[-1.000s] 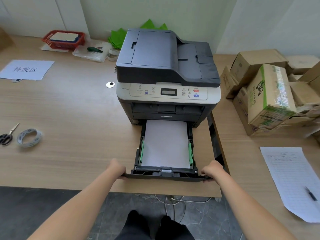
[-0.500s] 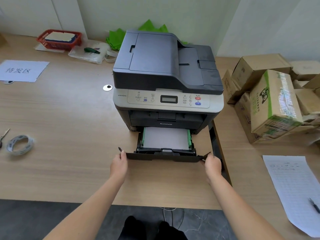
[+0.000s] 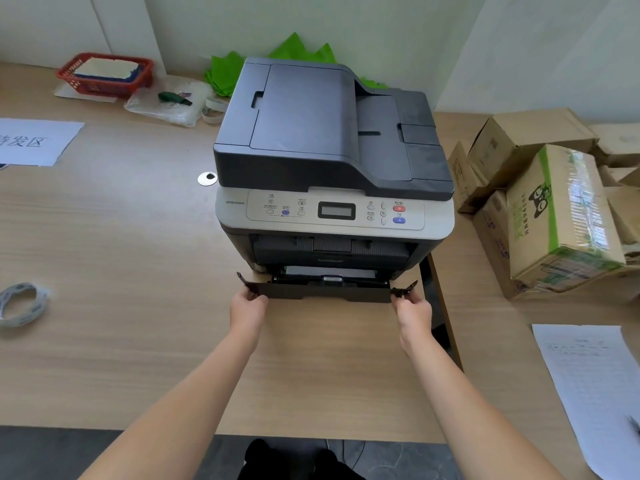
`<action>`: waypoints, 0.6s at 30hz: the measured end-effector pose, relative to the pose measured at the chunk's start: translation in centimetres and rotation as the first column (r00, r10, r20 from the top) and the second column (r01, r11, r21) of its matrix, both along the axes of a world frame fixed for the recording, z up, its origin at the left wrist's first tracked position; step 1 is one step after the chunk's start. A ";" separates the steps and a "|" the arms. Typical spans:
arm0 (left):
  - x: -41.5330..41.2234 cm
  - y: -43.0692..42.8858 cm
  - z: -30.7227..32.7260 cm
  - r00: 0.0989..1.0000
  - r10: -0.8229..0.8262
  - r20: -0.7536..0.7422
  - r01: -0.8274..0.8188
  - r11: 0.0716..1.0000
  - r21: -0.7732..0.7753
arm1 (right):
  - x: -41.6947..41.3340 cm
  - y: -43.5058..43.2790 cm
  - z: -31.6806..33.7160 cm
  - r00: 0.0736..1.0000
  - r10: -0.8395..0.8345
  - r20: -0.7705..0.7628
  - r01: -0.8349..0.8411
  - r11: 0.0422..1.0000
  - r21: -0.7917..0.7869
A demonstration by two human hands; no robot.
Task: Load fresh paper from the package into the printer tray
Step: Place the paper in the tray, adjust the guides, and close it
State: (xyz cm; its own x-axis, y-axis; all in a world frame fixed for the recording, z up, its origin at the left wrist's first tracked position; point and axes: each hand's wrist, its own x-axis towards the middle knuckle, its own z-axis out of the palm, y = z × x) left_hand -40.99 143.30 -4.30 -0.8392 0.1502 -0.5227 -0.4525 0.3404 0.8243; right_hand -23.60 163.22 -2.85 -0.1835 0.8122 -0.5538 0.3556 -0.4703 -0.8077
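Printer tray (image 3: 325,292), nearly seated in printer (image 3: 332,188): left hand (image 3: 247,306) and right hand (image 3: 412,311) pinching its front corners between fingertips, keeping it square for sliding home.

Bare forearms, no sleeves or jewellery; dark trousers (image 3: 298,460) below.
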 end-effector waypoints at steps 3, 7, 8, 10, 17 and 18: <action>-0.9 1.0 0.0 0.995 0.087 0.044 -0.088 0.996 0.032 | -0.8 1.1 -0.3 1.000 -0.010 -0.023 0.009 1.000 -0.021; -1.0 1.7 -0.4 0.990 0.127 0.061 -0.132 0.988 0.080 | -1.0 1.3 -0.8 0.998 -0.009 -0.066 0.006 0.999 -0.048; -1.2 2.0 -0.3 0.992 0.115 0.051 -0.119 0.988 0.093 | -1.4 1.4 -0.6 0.998 -0.001 -0.067 -0.002 0.999 -0.044; -2.0 2.8 -0.2 0.993 0.100 0.059 -0.105 0.991 0.089 | -2.4 1.9 -0.2 0.998 0.007 -0.069 -0.009 0.999 -0.034; -1.8 3.3 0.0 0.998 0.052 0.029 -0.055 0.992 0.112 | -3.8 2.0 -0.6 0.998 -0.050 -0.044 0.048 0.998 -0.030; -1.8 3.5 0.1 0.997 0.064 0.040 -0.068 0.992 0.106 | -3.8 1.9 -0.5 0.998 -0.051 -0.044 0.049 0.998 -0.037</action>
